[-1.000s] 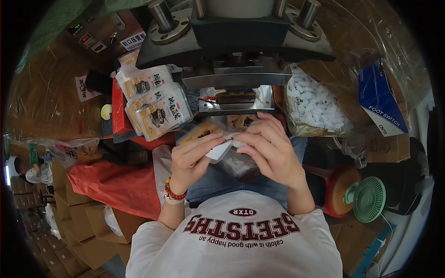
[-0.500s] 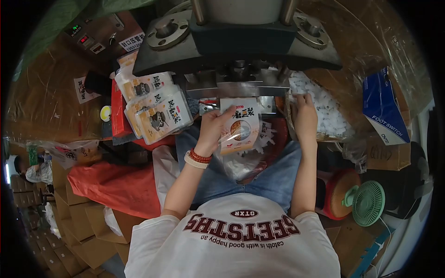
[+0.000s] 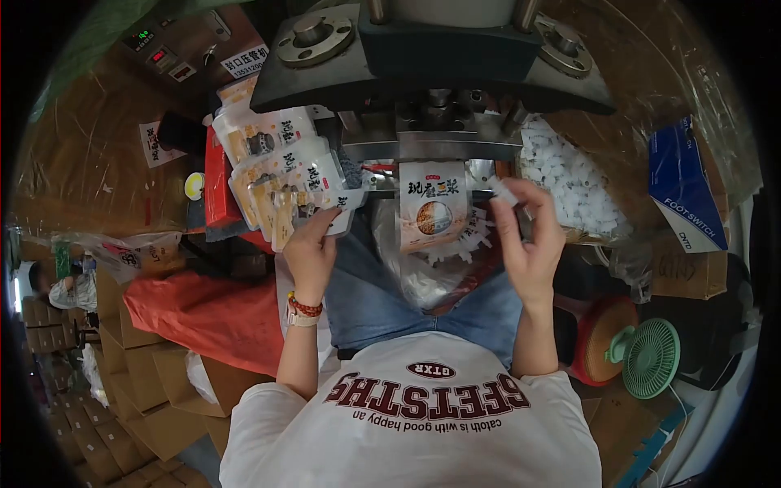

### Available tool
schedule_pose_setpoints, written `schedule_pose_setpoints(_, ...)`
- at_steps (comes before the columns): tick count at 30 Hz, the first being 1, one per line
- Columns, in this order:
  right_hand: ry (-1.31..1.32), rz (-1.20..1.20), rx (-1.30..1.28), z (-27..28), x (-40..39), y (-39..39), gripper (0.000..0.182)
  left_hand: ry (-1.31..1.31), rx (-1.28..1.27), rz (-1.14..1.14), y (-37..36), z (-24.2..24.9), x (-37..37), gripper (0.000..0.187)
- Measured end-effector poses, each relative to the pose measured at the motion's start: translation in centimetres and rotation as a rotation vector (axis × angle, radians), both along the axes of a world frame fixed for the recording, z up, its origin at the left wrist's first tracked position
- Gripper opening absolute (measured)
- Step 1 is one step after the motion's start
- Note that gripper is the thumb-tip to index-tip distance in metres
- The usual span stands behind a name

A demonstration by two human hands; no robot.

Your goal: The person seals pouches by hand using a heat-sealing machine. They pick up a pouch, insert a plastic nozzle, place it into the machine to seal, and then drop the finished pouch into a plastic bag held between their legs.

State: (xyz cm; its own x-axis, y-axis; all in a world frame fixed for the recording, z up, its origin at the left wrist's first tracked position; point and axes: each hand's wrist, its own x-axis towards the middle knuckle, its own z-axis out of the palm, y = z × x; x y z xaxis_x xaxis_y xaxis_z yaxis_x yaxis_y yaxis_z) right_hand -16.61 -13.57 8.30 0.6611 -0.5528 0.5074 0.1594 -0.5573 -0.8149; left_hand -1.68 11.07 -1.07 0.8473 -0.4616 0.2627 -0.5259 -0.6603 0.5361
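In the head view, the left hand (image 3: 311,246) is at the near end of the pouch stack (image 3: 278,145), its thumb and fingers closed in a pinch on the lower part of the top pouch (image 3: 285,220), which lies over the others at a slant. The right hand (image 3: 534,244) is raised just beside the press (image 3: 451,61), thumb and index finger drawn together on a small white plastic piece (image 3: 503,193), the remaining fingers loosely curled. Between the hands, apart from both, a printed pouch (image 3: 433,199) stands at the middle of the press with its upper edge at the metal bar; whether the bar grips it cannot be told. Below it sits a clear plastic bag (image 3: 431,281) with more white bits in it, and to the right lies a heap of white pieces (image 3: 569,183). The pouches look flat, light and floppy, with a slick film surface, so they probably slide on one another and two could come up together; a pinch at a free corner or side edge, with thumb and fingers on opposite faces, should separate one without creasing the panel. The white piece looks light, stiff and smooth, small enough to slip or turn, so a fingertip hold on its sides, leaving one end bare, seems best.
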Motion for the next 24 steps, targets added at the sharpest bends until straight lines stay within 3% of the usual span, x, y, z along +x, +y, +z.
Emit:
schedule_pose_setpoints(2,-0.045,0.137,-0.212,0.1,0.4,1.3,0.024,-0.228,-0.156,-0.052,-1.0,1.3,-0.4,0.044)
schedule_pose_setpoints(5,-0.032,0.209,-0.391,-1.4,1.6,3.2,0.027,-0.263,-0.278,-0.194,-2.1,3.4,-2.3,0.045)
schedule_pose_setpoints(8,-0.033,0.317,-0.479,-0.9,1.8,3.7,0.027,-0.276,-0.220,-0.319,-3.0,6.4,-4.4,0.046)
schedule_pose_setpoints(10,-0.060,0.416,-0.441,0.4,0.8,2.7,0.028,-0.273,-0.264,-0.379,-2.8,7.2,-4.6,0.042)
schedule_pose_setpoints(12,-0.076,0.507,-0.400,0.7,0.1,1.6,0.029,-0.048,-0.356,-0.547,-2.9,7.6,-4.9,0.035)
schedule_pose_setpoints(13,-0.018,0.502,-0.357,0.2,0.2,1.2,0.031,-0.031,-0.435,-0.542,-4.0,7.2,-5.1,0.022)
schedule_pose_setpoints(14,0.040,0.498,-0.313,-0.3,0.3,0.9,0.034,-0.029,-0.435,-0.544,-4.7,5.3,-4.9,0.022)
schedule_pose_setpoints(15,0.041,0.496,-0.312,-0.8,0.4,0.9,0.034,0.351,-0.453,-0.439,-5.1,2.5,-4.7,0.017)
schedule_pose_setpoints(17,0.131,0.153,-0.280,-1.5,1.0,0.8,0.035,0.981,-0.502,-0.213,-7.0,1.5,-4.8,0.021)
schedule_pose_setpoints(20,0.141,-0.075,-0.219,-0.6,0.0,-2.0,0.032,1.109,-0.734,-0.214,-9.2,0.7,-3.7,0.019)
schedule_pose_setpoints(22,0.205,-0.291,-0.382,-0.6,-0.3,-4.6,0.030,1.193,-0.861,-0.190,-10.6,1.3,-2.1,0.022)
schedule_pose_setpoints(23,0.358,-0.433,-0.504,-0.8,0.0,-5.3,0.025,1.212,-0.911,-0.203,-11.1,1.3,-1.2,0.021)
schedule_pose_setpoints(24,0.360,-0.430,-0.505,-2.3,0.3,-6.4,0.025,1.257,-0.844,-0.157,-11.4,1.3,-0.4,0.020)
